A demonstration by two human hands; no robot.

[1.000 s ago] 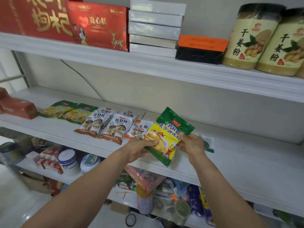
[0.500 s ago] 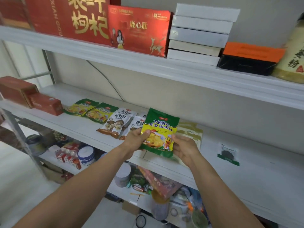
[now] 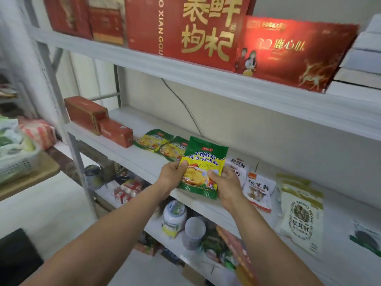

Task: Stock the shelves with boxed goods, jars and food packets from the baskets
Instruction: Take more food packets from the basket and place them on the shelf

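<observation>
Both hands hold one green-yellow seasoning packet [image 3: 203,164] upright over the front edge of the middle shelf [image 3: 144,122].
Left hand [image 3: 172,175] and right hand [image 3: 226,183] fingers curl around its lower corners. Two like packets [image 3: 153,139] lie just left, mushroom packets [image 3: 258,188] just right; bare shelf board lies behind.
</observation>
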